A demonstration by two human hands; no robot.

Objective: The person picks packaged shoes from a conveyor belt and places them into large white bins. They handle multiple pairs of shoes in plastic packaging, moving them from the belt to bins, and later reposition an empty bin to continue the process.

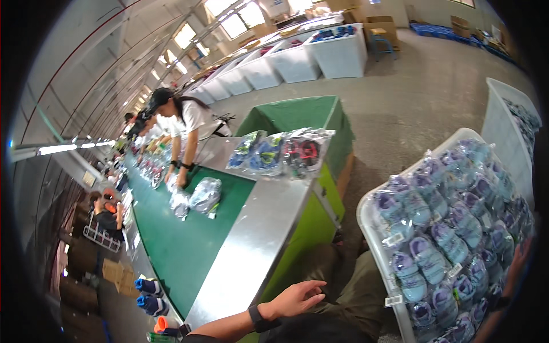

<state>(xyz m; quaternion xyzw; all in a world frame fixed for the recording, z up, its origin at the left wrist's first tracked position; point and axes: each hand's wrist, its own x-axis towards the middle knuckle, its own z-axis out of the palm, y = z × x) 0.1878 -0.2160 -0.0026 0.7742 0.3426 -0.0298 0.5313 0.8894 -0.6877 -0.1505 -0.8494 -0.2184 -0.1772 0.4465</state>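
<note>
My left hand, with a black band at the wrist, hangs over my lap beside the conveyor's metal end. Its fingers are loosely stretched and hold nothing. At the far right edge my right hand reaches along the outer side of a white plastic bin; its fingers are hidden in the dark rim. Filling that bin are purple and light-blue children's shoes, packed in clear plastic bags with small white labels.
A green conveyor belt runs away to the left, carrying bagged shoes. A person leans over it. Bagged shoes rest by a green box. Blue shoes stand on the left edge. White bins line the back.
</note>
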